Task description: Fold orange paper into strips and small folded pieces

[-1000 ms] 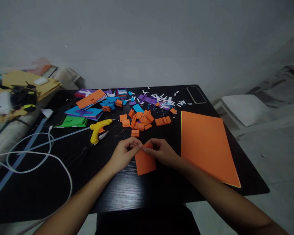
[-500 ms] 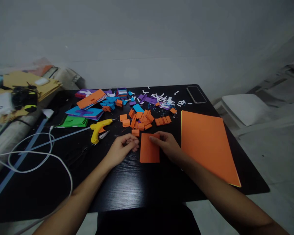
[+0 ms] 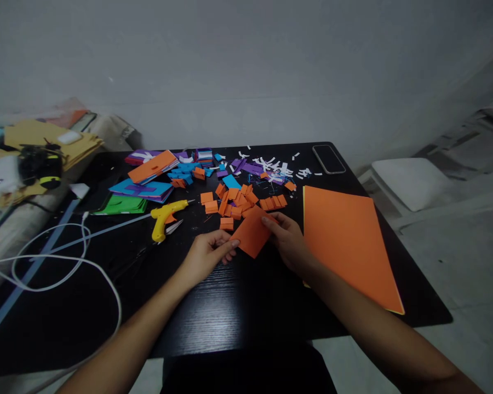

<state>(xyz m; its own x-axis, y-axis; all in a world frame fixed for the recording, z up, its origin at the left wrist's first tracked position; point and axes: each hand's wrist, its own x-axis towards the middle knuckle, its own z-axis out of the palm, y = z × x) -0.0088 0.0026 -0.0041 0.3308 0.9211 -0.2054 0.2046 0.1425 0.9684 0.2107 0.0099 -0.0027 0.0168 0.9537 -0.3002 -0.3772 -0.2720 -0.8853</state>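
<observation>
An orange folded paper (image 3: pixel 253 232) is held tilted above the black table by both my hands. My left hand (image 3: pixel 213 250) pinches its lower left corner between thumb and fingers. On the opposite side, my right hand (image 3: pixel 286 238) grips the paper's right edge, thumb on top. Just beyond the paper lies a loose pile of small folded orange paper pieces (image 3: pixel 235 200). A large stack of orange sheets (image 3: pixel 345 241) lies to the right, partly under my right forearm.
A yellow glue gun (image 3: pixel 164 219) and scissors (image 3: pixel 174 226) lie left of my hands. Farther back are folded coloured papers (image 3: pixel 154 167), white paper scraps (image 3: pixel 273 167) and a phone (image 3: pixel 328 158). A white cable (image 3: pixel 102 268) loops across the left side. A white stool (image 3: pixel 411 180) stands at right.
The orange paper has turned from upright to diagonal. My left hand has moved right and taken hold of its corner; my right hand keeps its grip.
</observation>
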